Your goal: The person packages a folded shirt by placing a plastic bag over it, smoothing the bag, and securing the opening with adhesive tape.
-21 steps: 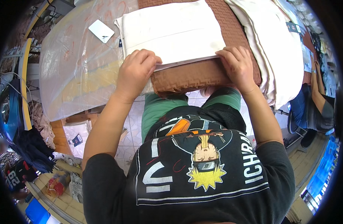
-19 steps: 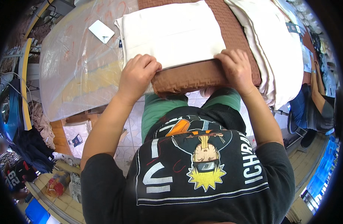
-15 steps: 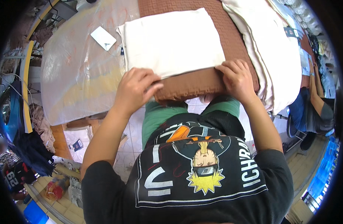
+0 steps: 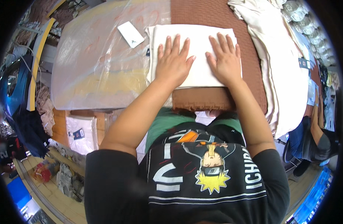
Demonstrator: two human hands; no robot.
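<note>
A folded cream-white cloth lies flat on the brown textured table cover. My left hand presses flat on the left part of the cloth with its fingers spread. On the right part rests my right hand, also flat, its fingers stretched away from me. Neither hand grips anything. A white card lies just left of the cloth, and a small dark tag shows at the cloth's left edge.
Clear plastic sheeting spreads over the table's left side. A pile of cream cloths hangs over the right side. Packed clothing sits below at the left. Another person's arm is at the far right.
Both hands have moved from the cloth's near edge onto its top and flattened out. The cloth's near edge now lies straighter. The whole view has shifted a little.
</note>
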